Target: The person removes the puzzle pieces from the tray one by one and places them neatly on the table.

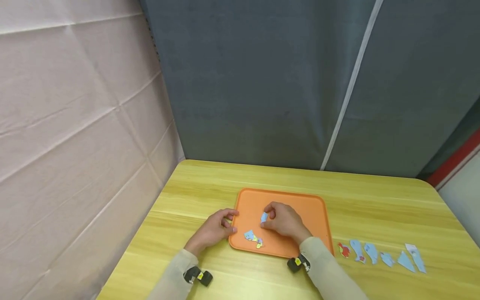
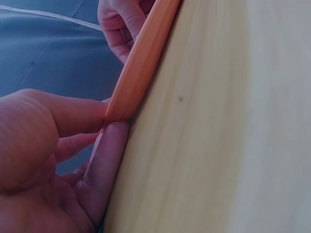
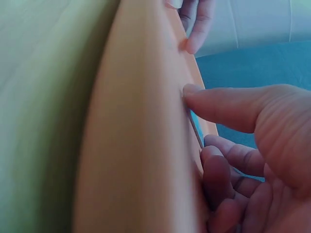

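On the orange tray [image 1: 300, 204], my right hand [image 1: 286, 221] holds a small light-blue puzzle piece [image 1: 264, 217] between thumb and fingers. In the right wrist view, the thumb [image 3: 218, 107] is at one end of that piece and the curled fingers are at the other, low over the tray. My left hand [image 1: 213, 229] rests its thumb and forefinger on the tray's left rim, which the left wrist view shows as an orange edge [image 2: 143, 63]. Joined pieces [image 1: 250, 236] in blue and yellow lie near the tray's front left corner, between the hands.
Right of the tray, a row of loose pieces lies on the wooden table [image 1: 180, 196]: a red one [image 1: 343, 250], several blue ones [image 1: 371, 252] and a long strip [image 1: 416, 258]. A dark curtain [image 1: 255, 83] hangs behind, with pale cloth [image 1: 75, 125] at left.
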A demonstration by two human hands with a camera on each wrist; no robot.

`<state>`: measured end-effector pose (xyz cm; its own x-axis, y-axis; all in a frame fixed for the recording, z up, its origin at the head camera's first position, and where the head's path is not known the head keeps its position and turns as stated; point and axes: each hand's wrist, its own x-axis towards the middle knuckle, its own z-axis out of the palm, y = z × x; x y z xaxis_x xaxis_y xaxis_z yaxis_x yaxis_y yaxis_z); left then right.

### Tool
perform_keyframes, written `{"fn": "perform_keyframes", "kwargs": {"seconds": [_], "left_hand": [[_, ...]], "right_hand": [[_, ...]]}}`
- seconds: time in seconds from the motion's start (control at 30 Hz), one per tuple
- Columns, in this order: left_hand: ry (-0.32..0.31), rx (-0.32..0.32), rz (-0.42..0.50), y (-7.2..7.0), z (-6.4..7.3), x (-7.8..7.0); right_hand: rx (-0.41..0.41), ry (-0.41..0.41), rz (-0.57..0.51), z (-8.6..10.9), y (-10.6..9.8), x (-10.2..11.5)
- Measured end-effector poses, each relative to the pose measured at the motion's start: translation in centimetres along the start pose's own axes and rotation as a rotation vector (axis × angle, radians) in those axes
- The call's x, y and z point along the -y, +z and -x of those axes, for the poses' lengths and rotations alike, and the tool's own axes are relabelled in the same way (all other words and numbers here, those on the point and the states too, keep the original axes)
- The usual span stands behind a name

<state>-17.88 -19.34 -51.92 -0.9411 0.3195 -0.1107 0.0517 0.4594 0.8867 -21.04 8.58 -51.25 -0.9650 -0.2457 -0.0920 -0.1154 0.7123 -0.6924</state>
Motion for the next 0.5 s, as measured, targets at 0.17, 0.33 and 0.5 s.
{"fn": "perform_keyframes", "kwargs": {"seconds": [0.17, 0.33, 0.5], "left_hand": [[-0.002, 0.001, 0.011, 0.09, 0.13, 0.02], [-0.013, -0.008, 0.018, 0.11, 0.11, 0.03], [-0.004, -0.006, 0.016, 0.03, -0.04, -0.08]], "right_hand": [[0.01, -0.001, 0.011, 0.31, 0.14, 0.11], [0.006, -0.044, 0.021, 0.6, -0.1, 0.01], [0.003, -0.102, -0.012, 0.87, -0.49, -0.1]]}}
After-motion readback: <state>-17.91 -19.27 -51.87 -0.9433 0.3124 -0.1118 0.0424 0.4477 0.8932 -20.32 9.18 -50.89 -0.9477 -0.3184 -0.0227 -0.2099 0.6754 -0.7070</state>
